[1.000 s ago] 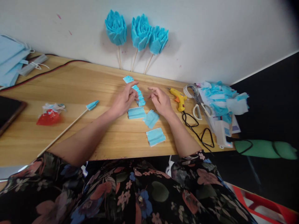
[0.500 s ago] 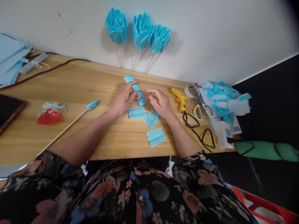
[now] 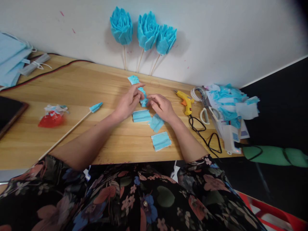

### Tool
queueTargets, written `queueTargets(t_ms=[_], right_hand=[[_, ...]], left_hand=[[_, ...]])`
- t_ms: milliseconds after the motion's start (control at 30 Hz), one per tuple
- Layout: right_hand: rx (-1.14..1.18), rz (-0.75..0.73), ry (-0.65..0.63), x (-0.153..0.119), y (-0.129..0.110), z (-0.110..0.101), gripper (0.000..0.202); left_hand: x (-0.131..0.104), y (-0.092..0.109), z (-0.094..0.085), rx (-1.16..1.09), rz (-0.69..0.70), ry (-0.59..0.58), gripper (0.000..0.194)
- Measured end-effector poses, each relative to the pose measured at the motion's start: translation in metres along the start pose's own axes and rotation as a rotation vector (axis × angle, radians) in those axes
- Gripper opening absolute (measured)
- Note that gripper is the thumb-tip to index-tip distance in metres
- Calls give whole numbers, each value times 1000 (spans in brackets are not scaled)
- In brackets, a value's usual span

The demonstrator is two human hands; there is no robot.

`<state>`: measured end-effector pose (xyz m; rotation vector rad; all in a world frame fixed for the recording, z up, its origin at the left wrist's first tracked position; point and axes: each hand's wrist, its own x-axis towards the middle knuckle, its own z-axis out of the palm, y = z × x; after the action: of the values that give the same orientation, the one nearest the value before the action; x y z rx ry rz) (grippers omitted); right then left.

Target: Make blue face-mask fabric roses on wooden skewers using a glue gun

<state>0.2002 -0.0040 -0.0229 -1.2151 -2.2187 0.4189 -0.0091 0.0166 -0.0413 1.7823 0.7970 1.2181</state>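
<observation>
Between my hands lies a crumpled blue fabric piece point(image 3: 144, 102), in line with other blue pieces point(image 3: 133, 80) running up the table. My left hand point(image 3: 128, 102) holds its left edge, thumb and fingers pinched and the index finger stretched out above. My right hand point(image 3: 161, 107) closes thumb and fingertips on its right side; the fingers partly cover it. Just below lie a flat pleated blue rectangle point(image 3: 141, 116), a turned blue square point(image 3: 156, 123) partly under my right hand, and another pleated rectangle point(image 3: 161, 141) nearer me.
Three blue fabric flowers point(image 3: 121, 25) on sticks lean against the wall. Right: a yellow glue gun point(image 3: 185, 101), scissors point(image 3: 205, 116), tape point(image 3: 199, 94) and a heap of blue scraps point(image 3: 228, 102). Left: a blue-tipped stick point(image 3: 72, 131), a red bag point(image 3: 51, 120), face masks point(image 3: 11, 61).
My right hand has moved slightly left, and its fingertips now meet the crumpled blue fabric piece. My left hand stays almost in place.
</observation>
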Motion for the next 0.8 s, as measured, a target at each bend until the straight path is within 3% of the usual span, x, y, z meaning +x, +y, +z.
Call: queueTargets(t_ms=[133,367,800], right_hand=[[-1,-12,2,0,-1,0,25],[117,76,147,-3,-9,-6,26],[112,37,42,-2,-6,0,34]], left_hand=[[0,1,1,-61,20,27,38],[-1,-1,1,-36,-43,29,37],[-1,-3,0,11,-72,23,38]])
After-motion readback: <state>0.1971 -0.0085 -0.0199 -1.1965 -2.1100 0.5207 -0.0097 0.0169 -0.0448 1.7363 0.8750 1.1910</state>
